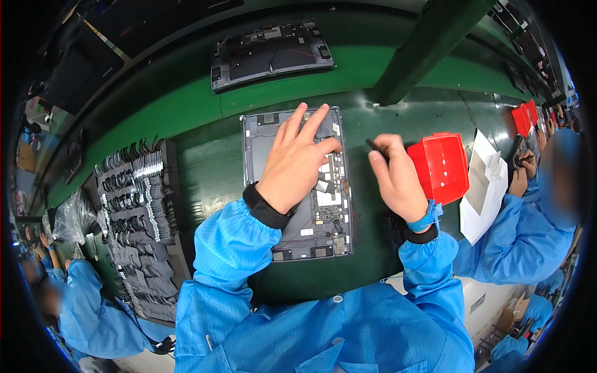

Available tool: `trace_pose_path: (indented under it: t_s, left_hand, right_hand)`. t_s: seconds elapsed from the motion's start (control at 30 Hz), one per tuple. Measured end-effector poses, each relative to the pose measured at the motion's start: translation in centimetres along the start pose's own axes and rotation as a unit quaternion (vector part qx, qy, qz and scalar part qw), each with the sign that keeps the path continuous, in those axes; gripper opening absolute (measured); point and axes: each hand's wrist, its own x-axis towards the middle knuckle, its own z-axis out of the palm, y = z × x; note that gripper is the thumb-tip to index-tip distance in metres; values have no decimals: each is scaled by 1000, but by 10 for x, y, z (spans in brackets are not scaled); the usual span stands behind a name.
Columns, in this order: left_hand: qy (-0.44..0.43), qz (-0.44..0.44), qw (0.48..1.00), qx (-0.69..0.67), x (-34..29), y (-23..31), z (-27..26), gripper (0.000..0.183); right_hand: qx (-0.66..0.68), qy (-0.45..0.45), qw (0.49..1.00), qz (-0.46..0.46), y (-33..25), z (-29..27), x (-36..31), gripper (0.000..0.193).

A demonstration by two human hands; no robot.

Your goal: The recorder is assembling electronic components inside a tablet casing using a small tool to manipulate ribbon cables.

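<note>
An opened laptop base [298, 239] lies in front of me, its circuit board [331, 214] showing along the right side. My left hand [292, 158] rests over its upper part with the fingers stretched out and apart, covering some of the inside. To the right of the base, my right hand [395, 177] is raised with fingers closed around a small dark, slim thing [374, 147]; most of it is hidden, so its kind cannot be told. A blue wrist strap [425, 219] circles my right wrist.
A red plastic bin [454, 168] and a white open box [482, 180] stand right of my right hand. Rows of black and silver parts [134, 205] fill a tray at left. Another opened laptop base [272, 55] sits beyond, near a green post [429, 50]. Co-workers sit both sides.
</note>
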Motion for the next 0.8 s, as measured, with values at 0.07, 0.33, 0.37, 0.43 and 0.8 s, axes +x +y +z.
trace_pose_path:
  t_s: [0.07, 0.33, 0.37, 0.43, 0.8]
  left_hand:
    - [2, -4, 1000, -2, -1, 0, 0, 28]
    - [2, -4, 1000, -14, 0, -1, 4, 29]
    - [2, -5, 1000, -15, 0, -1, 4, 29]
    - [3, -1, 1000, -17, 0, -1, 2, 29]
    - [-5, -5, 1000, -21, 2, -1, 5, 31]
  right_hand:
    - [-111, -43, 990, -75, 0, 1, 0, 22]
    - [-209, -12, 971, -116, -13, 16, 9, 14]
    - [-219, -7, 968, -123, -13, 17, 10, 13]
    - [-219, -8, 968, -125, -12, 19, 11, 13]
    - [-179, -9, 975, -134, -4, 23, 12, 12]
